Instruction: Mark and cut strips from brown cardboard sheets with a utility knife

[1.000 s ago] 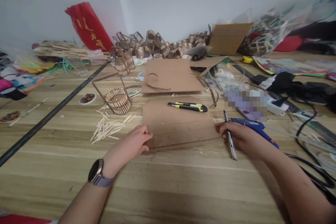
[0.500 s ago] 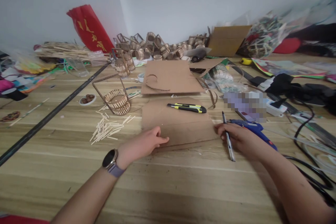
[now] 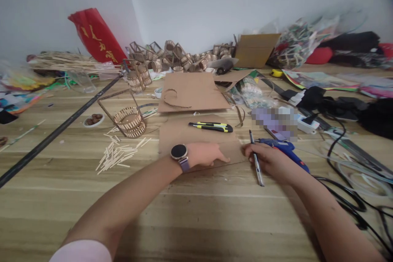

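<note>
Flat on the counter (image 3: 172, 221), cardboard sheet (image 3: 178, 136), near edge facing a broad bare stretch of wood. Across its near part, left hand (image 3: 205, 154), palm down, half-spread, index finger extended, gripping nothing visible. At its right edge, right hand (image 3: 266, 159), fingers closed around a pen (image 3: 257, 166). On the sheet beyond the left hand, utility knife (image 3: 211, 126). Just behind, second cardboard piece (image 3: 199, 88). Apart leftward, basket (image 3: 130, 123) and loose sticks (image 3: 116, 157). Crowding the right hand, blue glue gun (image 3: 294, 159).
</note>
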Available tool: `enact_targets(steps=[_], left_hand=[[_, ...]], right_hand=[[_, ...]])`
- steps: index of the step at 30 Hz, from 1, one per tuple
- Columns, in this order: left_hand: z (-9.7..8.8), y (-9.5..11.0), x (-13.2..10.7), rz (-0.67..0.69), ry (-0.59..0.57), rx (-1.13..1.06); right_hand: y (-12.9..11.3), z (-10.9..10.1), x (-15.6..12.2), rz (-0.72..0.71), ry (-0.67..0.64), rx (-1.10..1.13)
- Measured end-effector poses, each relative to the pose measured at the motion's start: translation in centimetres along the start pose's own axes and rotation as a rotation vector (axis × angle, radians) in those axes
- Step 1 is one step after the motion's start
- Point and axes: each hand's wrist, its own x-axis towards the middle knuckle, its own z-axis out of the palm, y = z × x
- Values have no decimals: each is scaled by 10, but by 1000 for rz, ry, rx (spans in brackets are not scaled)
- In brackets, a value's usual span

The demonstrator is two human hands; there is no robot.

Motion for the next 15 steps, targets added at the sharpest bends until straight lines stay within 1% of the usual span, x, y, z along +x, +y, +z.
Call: enact_targets(steps=[2,4,6,8,11,14,15], left_hand=[[-11,1,10,23,-87,5],[-22,3,17,11,-195,-29],[-31,7,22,-9,-250,-46],[-36,12,25,-22,-240,-37],[-38,18,27,-50,-203,-21],[-38,20,30,-66,-222,-8],[-38,20,31,-65,-235,-7]], right_hand=[[0,0,0,-7,11,2],[0,0,0,-11,17,-1],[-1,0,0,-11,15,-11],[-1,0,0,-15,13,-18],[-2,-1,0,-25,15,-13],[-2,-3,0,-13,30,0],[-1,-4,0,3,58,2]])
